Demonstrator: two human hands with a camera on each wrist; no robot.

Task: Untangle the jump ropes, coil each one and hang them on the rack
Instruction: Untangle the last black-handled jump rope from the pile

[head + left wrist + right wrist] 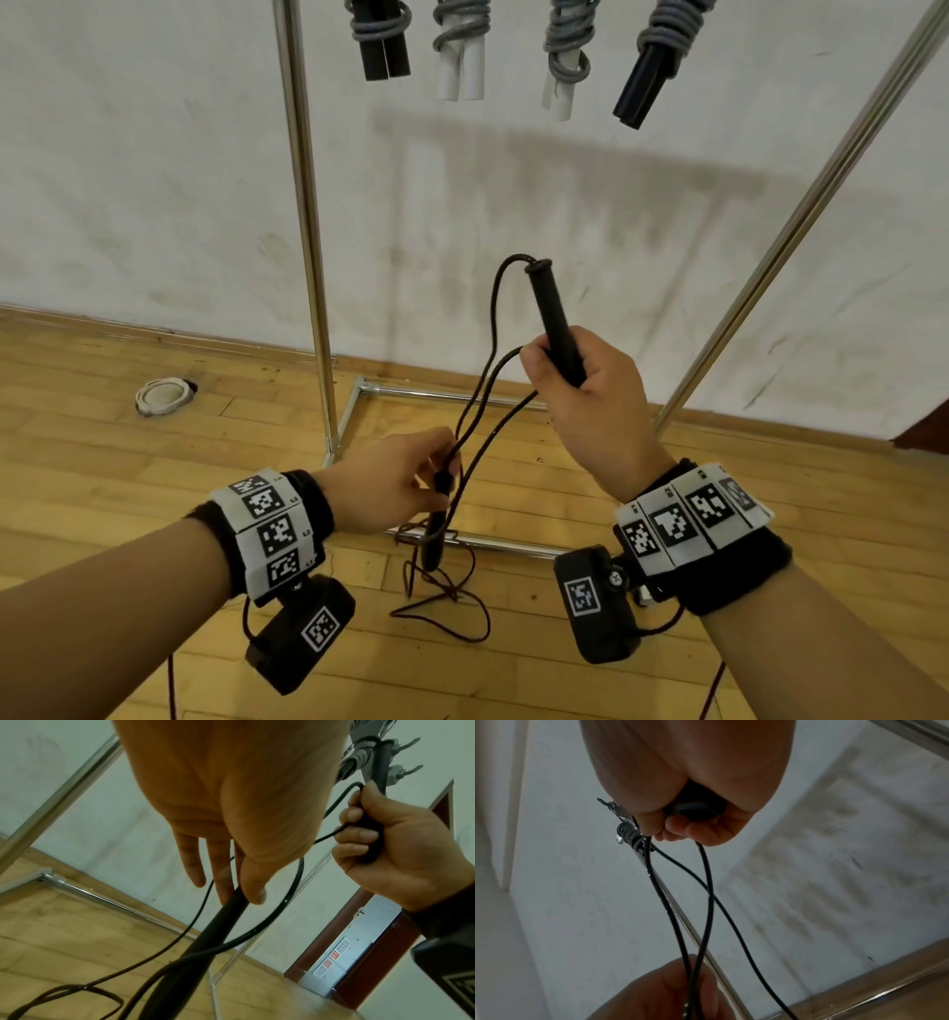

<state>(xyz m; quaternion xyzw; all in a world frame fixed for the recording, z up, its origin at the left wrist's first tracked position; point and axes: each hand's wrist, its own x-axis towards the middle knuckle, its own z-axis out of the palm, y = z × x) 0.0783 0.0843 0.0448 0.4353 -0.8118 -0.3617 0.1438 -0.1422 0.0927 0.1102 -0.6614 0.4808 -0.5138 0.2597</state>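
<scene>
both hands [590, 401] [390, 478] grip one black jump rope's [482, 411] two handles [557, 324] [436, 534].

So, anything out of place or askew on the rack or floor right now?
One hung bundle tilts sideways while the other three hang straight. The black rope's slack lies loosely tangled on the floor. A white ring-shaped object sits near the wall.

White scuffed wall [154, 180] standing behind, wood plank floor [128, 462] running below w/ a round white floor fitting [163, 396] sitting in it nr the baseboard. Red-brown door frame [365, 935] showing in left wrist view, small signs [331, 959] hanging by it
</scene>
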